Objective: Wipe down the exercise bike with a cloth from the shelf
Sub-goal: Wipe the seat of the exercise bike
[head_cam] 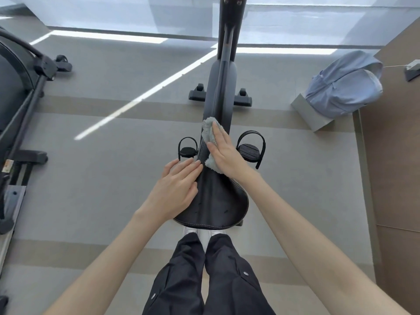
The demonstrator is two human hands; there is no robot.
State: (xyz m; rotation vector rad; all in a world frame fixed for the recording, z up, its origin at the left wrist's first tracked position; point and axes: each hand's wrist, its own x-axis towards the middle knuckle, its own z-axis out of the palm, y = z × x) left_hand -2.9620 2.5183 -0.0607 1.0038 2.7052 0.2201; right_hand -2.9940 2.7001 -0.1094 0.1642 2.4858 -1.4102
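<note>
1. The exercise bike point(223, 83) runs up the middle of the view, seen from above and behind its black saddle point(218, 201). The top of its upright post is cut off by the upper edge, so whatever it carries cannot be seen
2. The grey cloth point(208, 130) lies over the narrow nose of the saddle. It is bunched beyond the fingertips and a flap sticks out below the palm, while its middle is hidden under the hand
3. The right hand point(223, 153) lies flat on the cloth, fingers straight and close together, pressing it onto the saddle nose
4. The left hand point(175, 189) rests on the saddle's left flank, fingers straight and slightly spread, holding nothing; it covers that edge of the seat
5. The left pedal point(187, 151) and right pedal point(250, 152), each with a strap loop, show either side of the nose; their cranks are hidden
6. The front stabiliser bar point(196, 95) sticks out on both sides of the frame, its middle covered by it
7. Below the saddle's rear edge are dark trousers point(181, 280) and slivers of white shoes point(204, 235); the bike's rear base is hidden
8. A black machine point(16, 83) at the left is cut off by the edge, and its kind is hard to tell
9. A pale blue backpack point(345, 87) leans on a grey block at the right
</note>
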